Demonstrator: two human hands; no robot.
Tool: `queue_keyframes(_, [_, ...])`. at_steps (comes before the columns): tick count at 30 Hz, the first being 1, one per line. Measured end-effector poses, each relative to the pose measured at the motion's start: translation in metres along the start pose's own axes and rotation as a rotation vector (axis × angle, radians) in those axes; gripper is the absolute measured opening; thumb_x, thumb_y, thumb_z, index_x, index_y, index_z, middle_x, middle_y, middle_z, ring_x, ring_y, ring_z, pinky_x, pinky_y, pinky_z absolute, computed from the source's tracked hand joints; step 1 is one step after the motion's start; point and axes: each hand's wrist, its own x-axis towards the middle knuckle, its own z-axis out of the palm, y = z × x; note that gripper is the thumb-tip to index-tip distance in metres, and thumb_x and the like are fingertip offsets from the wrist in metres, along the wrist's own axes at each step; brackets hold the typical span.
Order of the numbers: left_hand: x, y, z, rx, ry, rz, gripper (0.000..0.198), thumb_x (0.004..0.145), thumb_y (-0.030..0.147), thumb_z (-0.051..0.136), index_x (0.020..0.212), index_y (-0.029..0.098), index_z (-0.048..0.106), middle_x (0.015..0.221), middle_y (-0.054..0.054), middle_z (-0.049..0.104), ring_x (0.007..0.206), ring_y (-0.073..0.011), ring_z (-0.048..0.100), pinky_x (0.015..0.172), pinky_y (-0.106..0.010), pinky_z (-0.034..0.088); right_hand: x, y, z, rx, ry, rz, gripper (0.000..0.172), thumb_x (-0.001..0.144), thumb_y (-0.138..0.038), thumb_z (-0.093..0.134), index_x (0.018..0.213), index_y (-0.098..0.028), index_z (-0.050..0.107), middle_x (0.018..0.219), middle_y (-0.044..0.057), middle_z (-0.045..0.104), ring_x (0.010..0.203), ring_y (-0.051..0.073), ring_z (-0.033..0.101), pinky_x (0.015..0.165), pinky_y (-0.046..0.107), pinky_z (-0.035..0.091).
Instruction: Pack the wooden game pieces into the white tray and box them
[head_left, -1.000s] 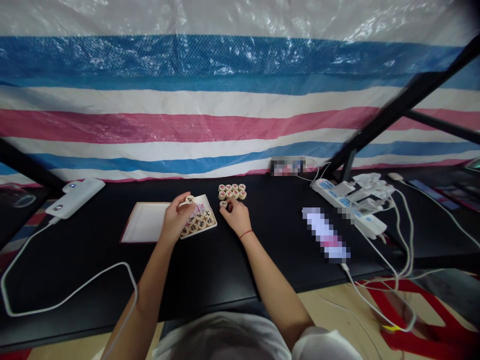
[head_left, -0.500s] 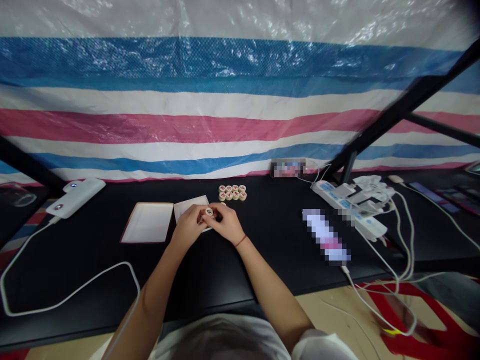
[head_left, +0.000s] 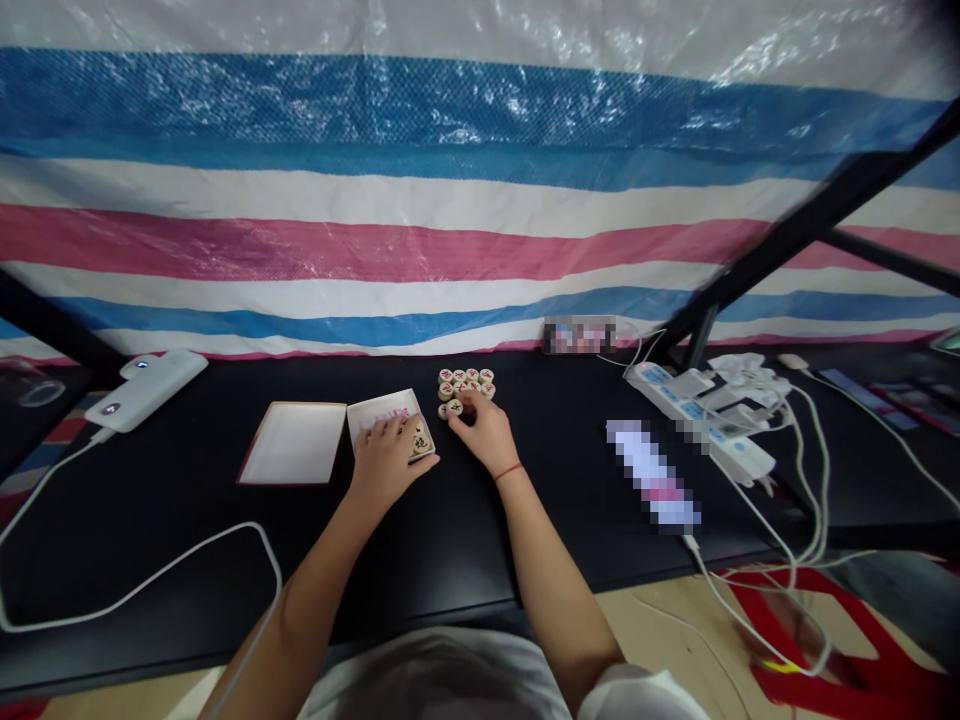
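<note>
Spreading over the open box [head_left: 367, 409] on the worktop [head_left: 420, 565], the left hand [head_left: 385, 458] is partly covering black-lettered discs [head_left: 421, 441], while the right hand [head_left: 486, 432] is pinching a disc [head_left: 454, 408] just in front of the red-lettered rows [head_left: 459, 376]; crowding so close is risking knocking them askew

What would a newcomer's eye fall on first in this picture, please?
Most likely the striped sheet behind the black table, filling the upper view. Next, near the table's middle, the right grip holds a black-marked piece just in front of the red-marked pieces, while the left grip lies over the open box. To the right, a white power strip stands out.
</note>
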Motion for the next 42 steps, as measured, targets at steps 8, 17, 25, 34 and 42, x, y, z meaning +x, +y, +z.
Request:
queue_keyframes(8, [0.004, -0.006, -0.001, 0.037, -0.027, 0.031, 0.053, 0.082, 0.045, 0.065, 0.13, 0.025, 0.053, 0.126, -0.01, 0.061, 0.116, -0.0309, 0.054, 0.095, -0.043, 0.042, -0.002, -0.002, 0.018, -0.168, -0.018, -0.085, 0.02, 0.083, -0.024, 0.059, 0.103, -0.02, 0.065, 0.095, 0.007, 0.069, 0.088, 0.022, 0.061, 0.08, 0.031, 0.047])
queue_keyframes(17, [0.008, -0.02, -0.001, -0.056, -0.019, 0.07, 0.052, 0.078, 0.042, 0.07, 0.126, 0.025, 0.057, 0.127, -0.008, 0.062, 0.115, -0.0297, 0.055, 0.096, -0.042, 0.041, -0.001, 0.007, 0.029, -0.217, 0.076, -0.024, 0.013, 0.084, -0.027, 0.059, 0.094, -0.019, 0.061, 0.084, 0.005, 0.067, 0.077, 0.02, 0.058, 0.072, 0.029, 0.042])
queue_keyframes(25, [0.012, -0.035, 0.003, -0.133, 0.005, 0.163, 0.051, 0.077, 0.043, 0.07, 0.123, 0.025, 0.058, 0.122, -0.007, 0.064, 0.113, -0.0274, 0.056, 0.099, -0.039, 0.039, -0.002, 0.004, 0.032, -0.267, 0.098, 0.004, 0.016, 0.084, -0.031, 0.06, 0.095, -0.019, 0.057, 0.09, 0.006, 0.067, 0.083, 0.021, 0.059, 0.072, 0.029, 0.039])
queue_keyframes(34, [0.014, -0.039, 0.005, -0.149, 0.011, 0.2, 0.052, 0.077, 0.044, 0.069, 0.124, 0.025, 0.058, 0.122, -0.007, 0.064, 0.114, -0.0276, 0.056, 0.1, -0.04, 0.04, -0.002, 0.007, 0.036, -0.257, 0.106, -0.005, 0.012, 0.085, -0.028, 0.057, 0.094, -0.02, 0.06, 0.092, 0.006, 0.065, 0.087, 0.021, 0.058, 0.072, 0.03, 0.04])
queue_keyframes(42, [0.014, -0.041, 0.007, -0.172, 0.043, 0.222, 0.056, 0.077, 0.045, 0.069, 0.127, 0.024, 0.058, 0.126, -0.009, 0.063, 0.116, -0.0295, 0.057, 0.101, -0.043, 0.042, -0.006, -0.006, 0.031, -0.105, 0.246, -0.148, 0.019, 0.087, -0.032, 0.057, 0.098, -0.018, 0.064, 0.093, 0.009, 0.062, 0.092, 0.023, 0.056, 0.088, 0.036, 0.045])
